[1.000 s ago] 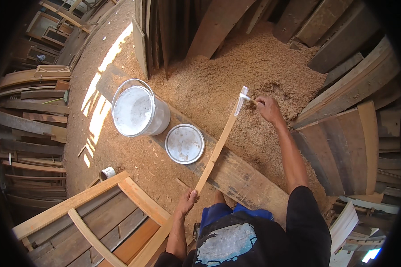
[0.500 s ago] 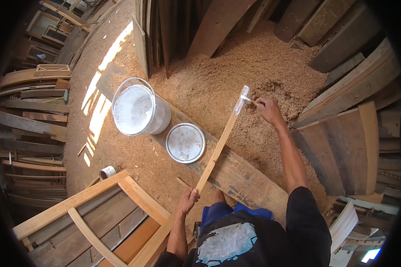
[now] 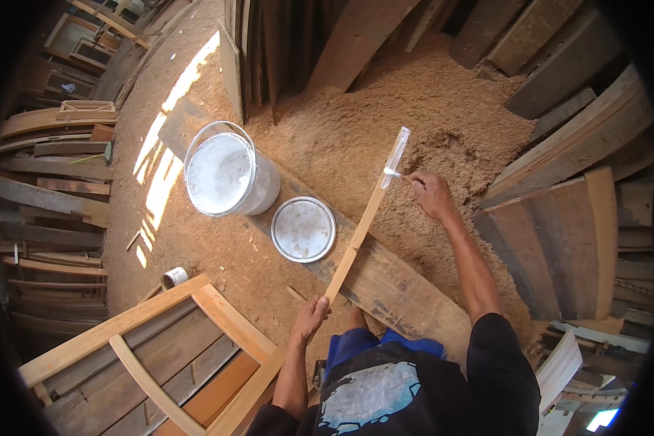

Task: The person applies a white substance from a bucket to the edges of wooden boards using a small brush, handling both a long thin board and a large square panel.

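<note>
My left hand (image 3: pixel 312 317) is closed round the near end of a long wooden strip (image 3: pixel 353 251), which slants up and away to the right. Wet white glue (image 3: pixel 397 151) coats the strip's far end. In my right hand (image 3: pixel 431 195) is a small brush (image 3: pixel 394 173), its white-covered head touching the strip at the lower part of the coated stretch. Left of the strip, a white bucket (image 3: pixel 267 185) with a raised wire handle stands on a plank (image 3: pixel 414 291). Beside it on the same plank lies a round, white-smeared lid (image 3: pixel 303 229).
A wooden frame (image 3: pixel 116 320) with a curved rail fills the lower left. Near its corner sits a small white cup (image 3: pixel 174 277). Sawdust (image 3: pixel 370 123) covers the ground. Boards (image 3: pixel 559 174) lean along the right and far sides, and stacked lumber (image 3: pixel 51 196) lines the left.
The brush has come down from the strip's tip toward me, along the coated end. The strip's near end and my left hand have risen slightly.
</note>
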A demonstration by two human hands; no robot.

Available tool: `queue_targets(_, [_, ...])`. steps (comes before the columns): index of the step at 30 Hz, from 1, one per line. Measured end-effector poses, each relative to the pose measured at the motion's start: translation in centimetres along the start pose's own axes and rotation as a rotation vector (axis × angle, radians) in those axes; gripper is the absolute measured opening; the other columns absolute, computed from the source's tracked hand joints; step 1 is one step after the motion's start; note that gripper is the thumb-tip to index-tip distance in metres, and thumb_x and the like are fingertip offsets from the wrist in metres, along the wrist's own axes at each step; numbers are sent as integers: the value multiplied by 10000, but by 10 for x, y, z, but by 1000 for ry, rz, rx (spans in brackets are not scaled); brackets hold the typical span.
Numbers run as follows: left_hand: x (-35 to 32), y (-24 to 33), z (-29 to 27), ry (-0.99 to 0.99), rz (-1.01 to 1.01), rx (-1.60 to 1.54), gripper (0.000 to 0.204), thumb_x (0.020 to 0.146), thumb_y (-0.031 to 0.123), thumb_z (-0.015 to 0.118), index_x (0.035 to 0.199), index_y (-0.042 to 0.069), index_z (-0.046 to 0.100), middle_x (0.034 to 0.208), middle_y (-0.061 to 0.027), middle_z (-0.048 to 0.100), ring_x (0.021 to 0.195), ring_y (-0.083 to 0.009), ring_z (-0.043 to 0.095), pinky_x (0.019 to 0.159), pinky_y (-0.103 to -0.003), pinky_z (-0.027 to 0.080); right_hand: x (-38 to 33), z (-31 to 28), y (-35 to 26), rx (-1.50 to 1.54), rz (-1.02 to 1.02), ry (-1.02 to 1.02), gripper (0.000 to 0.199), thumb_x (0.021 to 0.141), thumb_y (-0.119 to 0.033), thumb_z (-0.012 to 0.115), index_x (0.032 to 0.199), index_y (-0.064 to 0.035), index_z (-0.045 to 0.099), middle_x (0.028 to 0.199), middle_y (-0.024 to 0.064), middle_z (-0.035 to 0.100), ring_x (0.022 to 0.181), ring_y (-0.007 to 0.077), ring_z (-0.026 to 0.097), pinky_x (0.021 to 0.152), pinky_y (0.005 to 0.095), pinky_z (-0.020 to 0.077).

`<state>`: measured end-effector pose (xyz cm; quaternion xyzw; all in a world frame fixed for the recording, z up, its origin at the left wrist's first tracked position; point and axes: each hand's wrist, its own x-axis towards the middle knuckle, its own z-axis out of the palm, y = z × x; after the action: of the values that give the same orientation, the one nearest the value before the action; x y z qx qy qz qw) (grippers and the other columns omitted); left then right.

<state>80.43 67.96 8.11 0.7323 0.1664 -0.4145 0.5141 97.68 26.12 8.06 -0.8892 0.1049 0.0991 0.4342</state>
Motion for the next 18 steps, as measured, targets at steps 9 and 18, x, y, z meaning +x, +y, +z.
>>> queue_targets(9, [2, 6, -1, -10, 4, -2, 390, 1060, 418, 486, 941, 59, 577, 829, -28, 575, 780, -133, 543, 727, -302, 469, -6, 16, 18, -185, -171, 145, 212, 908, -149, 540, 987, -70, 719, 895, 163, 653, 865, 337, 634, 786, 472, 508])
queue_targets(18, [-2, 16, -2, -20, -1, 5, 393, 1057, 419, 491, 967, 50, 593, 831, -29, 567, 792, -138, 546, 733, -302, 471, 11, 0, 11, -32, -21, 250, 239, 907, -160, 542, 1008, -25, 711, 850, 195, 679, 767, 361, 654, 748, 484, 515])
